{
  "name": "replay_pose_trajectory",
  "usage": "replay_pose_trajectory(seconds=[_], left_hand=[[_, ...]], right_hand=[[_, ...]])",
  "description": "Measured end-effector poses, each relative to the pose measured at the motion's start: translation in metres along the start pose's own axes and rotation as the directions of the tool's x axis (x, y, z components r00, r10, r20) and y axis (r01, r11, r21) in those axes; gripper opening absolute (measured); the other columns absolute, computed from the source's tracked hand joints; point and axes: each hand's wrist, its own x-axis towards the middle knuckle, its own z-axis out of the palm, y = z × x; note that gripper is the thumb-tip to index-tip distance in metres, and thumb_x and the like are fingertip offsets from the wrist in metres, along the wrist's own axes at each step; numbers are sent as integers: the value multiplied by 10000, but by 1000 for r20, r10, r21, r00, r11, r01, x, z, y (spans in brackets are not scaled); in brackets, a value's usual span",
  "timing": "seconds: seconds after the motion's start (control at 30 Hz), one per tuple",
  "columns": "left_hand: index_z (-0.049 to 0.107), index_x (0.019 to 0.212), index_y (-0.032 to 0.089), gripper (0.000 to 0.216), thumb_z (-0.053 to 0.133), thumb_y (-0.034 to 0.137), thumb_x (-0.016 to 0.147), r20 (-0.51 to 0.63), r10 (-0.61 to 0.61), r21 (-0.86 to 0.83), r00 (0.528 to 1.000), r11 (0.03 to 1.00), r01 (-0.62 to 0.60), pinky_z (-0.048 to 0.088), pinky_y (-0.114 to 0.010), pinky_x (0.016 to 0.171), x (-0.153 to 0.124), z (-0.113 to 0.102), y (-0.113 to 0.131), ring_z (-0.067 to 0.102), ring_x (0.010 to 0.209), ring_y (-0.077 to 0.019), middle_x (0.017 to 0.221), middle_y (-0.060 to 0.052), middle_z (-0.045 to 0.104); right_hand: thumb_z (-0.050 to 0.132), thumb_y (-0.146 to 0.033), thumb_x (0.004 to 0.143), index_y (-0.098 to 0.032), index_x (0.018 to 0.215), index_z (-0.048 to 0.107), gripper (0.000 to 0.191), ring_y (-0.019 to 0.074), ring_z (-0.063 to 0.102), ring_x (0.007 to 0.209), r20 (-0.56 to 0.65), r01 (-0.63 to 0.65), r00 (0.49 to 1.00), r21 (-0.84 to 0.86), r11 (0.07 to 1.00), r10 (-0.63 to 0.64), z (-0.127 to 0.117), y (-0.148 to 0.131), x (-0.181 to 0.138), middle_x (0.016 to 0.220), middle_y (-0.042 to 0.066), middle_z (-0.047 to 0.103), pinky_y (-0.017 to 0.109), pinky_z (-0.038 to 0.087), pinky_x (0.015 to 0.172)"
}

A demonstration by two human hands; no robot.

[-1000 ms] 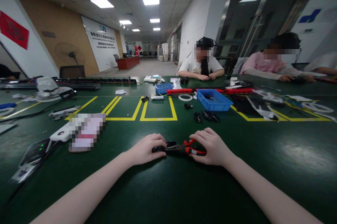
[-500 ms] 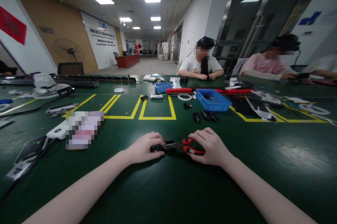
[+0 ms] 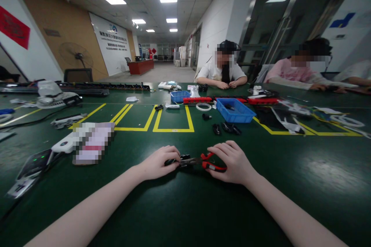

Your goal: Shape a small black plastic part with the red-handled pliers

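My right hand (image 3: 232, 162) is wrapped round the red handles of a pair of pliers (image 3: 213, 162), whose metal jaws point left. Those jaws reach a small black part (image 3: 185, 159), which my left hand (image 3: 160, 163) pinches between thumb and fingers. Where the jaws meet the part, I cannot make out the exact contact. Both hands rest low over the green table, close together. Beyond them lie several black pieces (image 3: 231, 128) and a black knob-like piece (image 3: 206, 116).
Farther back stand a blue bin (image 3: 235, 110) and a smaller blue bin (image 3: 179, 96), near a white ring (image 3: 203, 106). At left lie a white power bank-like device (image 3: 64, 144) and cables. Across the green table (image 3: 185, 208) sits a person (image 3: 222, 69).
My left thumb and fingers have shifted slightly on the black part, showing more of it at the plier jaws. My right hand has hardly moved.
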Motion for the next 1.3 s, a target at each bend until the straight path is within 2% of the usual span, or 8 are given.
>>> replay_pose_trajectory(seconds=[0.37, 0.73, 1.03, 1.3], left_hand=[[647, 960, 184, 107, 547, 216, 939, 20, -23, -21, 1000, 1000, 24, 471, -350, 930, -1, -1, -1, 582, 1039, -207, 1116, -64, 618], [649, 953, 182, 94, 562, 211, 931, 9, -11, -19, 1000, 1000, 12, 477, -359, 935, 0, -1, -1, 588, 1031, -209, 1113, -67, 624], [650, 957, 187, 89, 567, 212, 937, 8, -28, -23, 1000, 999, 28, 473, -350, 945, -1, 1, -2, 585, 1038, -201, 1118, -58, 621], [637, 952, 182, 94, 549, 213, 943, 18, -21, -25, 1000, 999, 21, 475, -360, 941, 0, 0, 1, 587, 1031, -204, 1104, -60, 626]], right_hand=[[665, -454, 783, -146, 1104, 643, 445, 248, 651, 885, 28, -19, 999, 33, 999, 18, 1, -3, 1, 983, 113, 712, 421, 428, 853], [673, -458, 764, -159, 1020, 648, 395, 211, 620, 762, 115, -77, 991, 67, 995, 69, 0, -4, 3, 925, 100, 706, 385, 436, 757], [685, -439, 761, -157, 1085, 637, 432, 243, 645, 857, 50, -73, 996, 61, 995, 70, -1, 0, 1, 980, 111, 712, 406, 448, 809], [696, -450, 754, -160, 1071, 650, 432, 238, 647, 860, 107, -106, 989, 73, 992, 98, -3, -1, 1, 991, 105, 716, 406, 457, 827]])
